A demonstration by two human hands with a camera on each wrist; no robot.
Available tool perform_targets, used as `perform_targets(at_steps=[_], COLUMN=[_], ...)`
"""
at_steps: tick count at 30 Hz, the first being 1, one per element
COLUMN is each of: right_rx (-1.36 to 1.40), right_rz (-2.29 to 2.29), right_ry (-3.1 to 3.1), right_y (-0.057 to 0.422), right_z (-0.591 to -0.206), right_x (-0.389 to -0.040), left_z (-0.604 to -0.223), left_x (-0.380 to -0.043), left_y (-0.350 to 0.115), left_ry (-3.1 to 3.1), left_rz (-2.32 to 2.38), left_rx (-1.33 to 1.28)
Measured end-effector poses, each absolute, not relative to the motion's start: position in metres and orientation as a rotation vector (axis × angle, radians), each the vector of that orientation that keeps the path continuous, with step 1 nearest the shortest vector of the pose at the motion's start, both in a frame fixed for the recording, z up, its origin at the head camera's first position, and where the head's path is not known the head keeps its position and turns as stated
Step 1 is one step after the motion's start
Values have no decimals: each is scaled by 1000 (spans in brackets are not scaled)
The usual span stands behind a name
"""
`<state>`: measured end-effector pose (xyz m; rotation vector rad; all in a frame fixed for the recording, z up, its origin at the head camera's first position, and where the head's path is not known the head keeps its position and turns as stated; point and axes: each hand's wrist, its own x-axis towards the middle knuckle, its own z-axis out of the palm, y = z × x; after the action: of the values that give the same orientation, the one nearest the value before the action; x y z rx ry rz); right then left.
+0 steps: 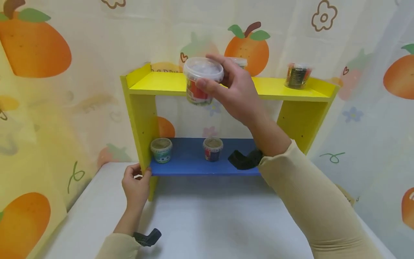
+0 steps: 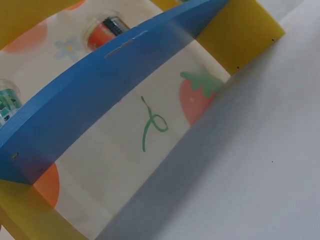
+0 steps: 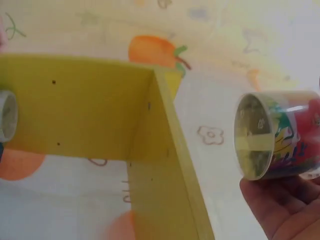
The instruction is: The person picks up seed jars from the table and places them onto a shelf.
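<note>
My right hand [image 1: 237,91] grips a small clear plastic tub [image 1: 197,94] with a translucent lid and a red label, raised in front of the yellow top shelf [image 1: 168,83]. In the right wrist view the fingers [image 3: 272,205] lie along the side of this tub [image 3: 295,135], whose clear base faces the camera. My left hand [image 1: 137,185] holds the lower front edge of the yellow side panel [image 1: 137,122], thumb by the end of the blue shelf [image 1: 184,169]. The left wrist view shows the blue shelf [image 2: 100,82] from below, without the hand.
On the blue shelf stand a green-labelled tub [image 1: 161,153] at the left and a red-and-dark-labelled tub [image 1: 212,151] near the middle. Up top, one tub [image 1: 298,77] sits at the right; another [image 1: 240,62] is partly behind my right hand. A white table [image 1: 207,223] bears the rack.
</note>
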<state>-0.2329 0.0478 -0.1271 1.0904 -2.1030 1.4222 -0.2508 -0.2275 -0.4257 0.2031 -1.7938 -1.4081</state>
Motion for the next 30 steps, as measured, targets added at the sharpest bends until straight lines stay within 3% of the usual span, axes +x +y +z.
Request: perform_targets(at_steps=[13, 30], right_rx=[708, 597], right_rz=[1334, 1339], right_ry=[-2454, -2736], right_y=[-2, -64], right_z=[-100, -78], right_x=[-269, -305], left_z=[-423, -423], left_x=[-248, -251], left_y=[-228, -227], left_ry=[-1791, -1769], left_rz=[-1422, -1432], left_rx=[225, 202])
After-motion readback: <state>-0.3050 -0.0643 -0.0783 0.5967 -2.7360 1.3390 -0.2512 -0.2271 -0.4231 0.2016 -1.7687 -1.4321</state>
